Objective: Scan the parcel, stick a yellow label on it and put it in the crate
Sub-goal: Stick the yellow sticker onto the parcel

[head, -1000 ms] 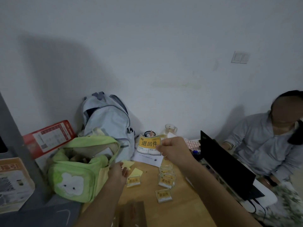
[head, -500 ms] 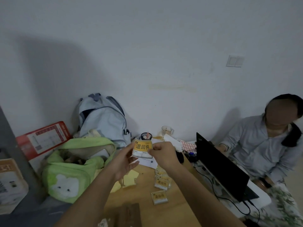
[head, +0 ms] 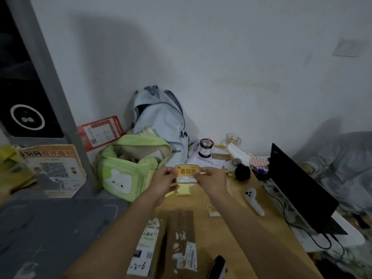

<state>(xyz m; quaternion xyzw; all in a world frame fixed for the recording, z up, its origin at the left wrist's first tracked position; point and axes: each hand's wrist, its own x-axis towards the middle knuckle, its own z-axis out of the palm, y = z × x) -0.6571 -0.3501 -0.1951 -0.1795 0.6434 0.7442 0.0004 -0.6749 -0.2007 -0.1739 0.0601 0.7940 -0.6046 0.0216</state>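
Both my hands hold one yellow label (head: 187,174) with dark characters, above the wooden table (head: 237,222). My left hand (head: 164,183) pinches its left edge and my right hand (head: 211,181) pinches its right edge. Below my forearms lies a long brown cardboard parcel (head: 181,228) with white shipping labels on it. A white handheld scanner (head: 254,201) rests on the table to the right of my right arm. One more yellow label (head: 213,210) lies flat near the parcel, and pale yellow backing papers (head: 183,190) lie under my hands. No crate is clearly in view.
A green bag (head: 128,168) and a light blue backpack (head: 161,121) stand at the back left. A black laptop (head: 298,190) and its cables fill the right side, with a seated person (head: 346,164) behind it. A jar (head: 205,148), a glass and small clutter sit by the wall.
The view has tilted down and left, so the parcel and scanner now show. Both hands have shifted lower with the label still between them, each gripping an edge.
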